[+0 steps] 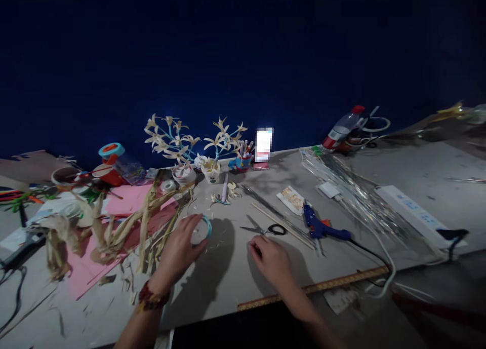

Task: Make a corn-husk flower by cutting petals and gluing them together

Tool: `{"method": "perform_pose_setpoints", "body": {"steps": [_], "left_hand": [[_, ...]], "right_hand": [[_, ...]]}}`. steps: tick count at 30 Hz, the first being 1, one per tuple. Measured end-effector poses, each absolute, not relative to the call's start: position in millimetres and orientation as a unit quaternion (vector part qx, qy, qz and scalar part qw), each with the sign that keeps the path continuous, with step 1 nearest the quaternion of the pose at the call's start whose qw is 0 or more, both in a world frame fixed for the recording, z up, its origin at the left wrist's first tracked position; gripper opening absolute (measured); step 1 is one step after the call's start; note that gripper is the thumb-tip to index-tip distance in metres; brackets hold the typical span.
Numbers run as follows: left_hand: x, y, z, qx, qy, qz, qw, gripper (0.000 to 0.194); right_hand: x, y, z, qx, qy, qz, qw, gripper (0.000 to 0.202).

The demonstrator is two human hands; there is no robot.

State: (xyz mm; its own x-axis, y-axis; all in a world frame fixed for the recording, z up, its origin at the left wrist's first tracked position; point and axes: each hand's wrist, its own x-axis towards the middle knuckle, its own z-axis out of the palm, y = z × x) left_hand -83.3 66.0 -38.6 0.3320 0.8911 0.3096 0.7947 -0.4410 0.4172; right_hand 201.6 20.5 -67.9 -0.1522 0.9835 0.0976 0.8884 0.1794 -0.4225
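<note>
My left hand (181, 250) grips a round roll with a pale blue rim (208, 227), which looks like a roll of tape, held above the table. My right hand (270, 258) rests low over the tabletop, its fingers curled in; whatever may be inside them is hidden. Just beyond it lie open scissors (261, 229) with black handles. A thin pale stick (283, 225) runs behind the scissors. Dried corn husks (104, 232) are heaped left of my left hand, partly over pink paper (81, 273).
Husk flowers (178, 136) stand in small pots at the back. A blue glue gun (322, 227), bundled silvery wires (349, 192) and a white power strip (412, 212) are to the right. A bottle (341, 131) leans near the wall. A lit phone (263, 144) stands behind. A patterned strip (315, 287) edges the front.
</note>
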Motion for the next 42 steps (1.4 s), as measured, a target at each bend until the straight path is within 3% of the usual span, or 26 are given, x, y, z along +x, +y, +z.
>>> {"method": "perform_pose_setpoints", "body": {"steps": [10, 20, 27, 31, 39, 42], "left_hand": [[-156, 21, 18, 0.669, 0.617, 0.354, 0.215, 0.055], [-83, 45, -40, 0.817, 0.514, 0.2, 0.17, 0.056], [-78, 54, -51, 0.823, 0.521, 0.179, 0.14, 0.066], [-80, 65, -44, 0.82, 0.524, 0.186, 0.137, 0.046], [-57, 107, -24, 0.842, 0.52, 0.064, 0.125, 0.014], [-47, 118, -24, 0.854, 0.505, 0.027, 0.119, 0.014]], "right_hand": [[221, 33, -82, -0.624, -0.731, 0.145, 0.235, 0.025], [221, 30, -82, -0.614, -0.737, 0.141, 0.243, 0.027], [221, 26, -82, -0.615, -0.736, 0.145, 0.243, 0.025], [220, 25, -80, -0.615, -0.746, 0.118, 0.227, 0.023], [214, 24, -77, -0.601, -0.761, 0.089, 0.227, 0.021], [211, 22, -76, -0.599, -0.762, 0.09, 0.231, 0.02]]}}
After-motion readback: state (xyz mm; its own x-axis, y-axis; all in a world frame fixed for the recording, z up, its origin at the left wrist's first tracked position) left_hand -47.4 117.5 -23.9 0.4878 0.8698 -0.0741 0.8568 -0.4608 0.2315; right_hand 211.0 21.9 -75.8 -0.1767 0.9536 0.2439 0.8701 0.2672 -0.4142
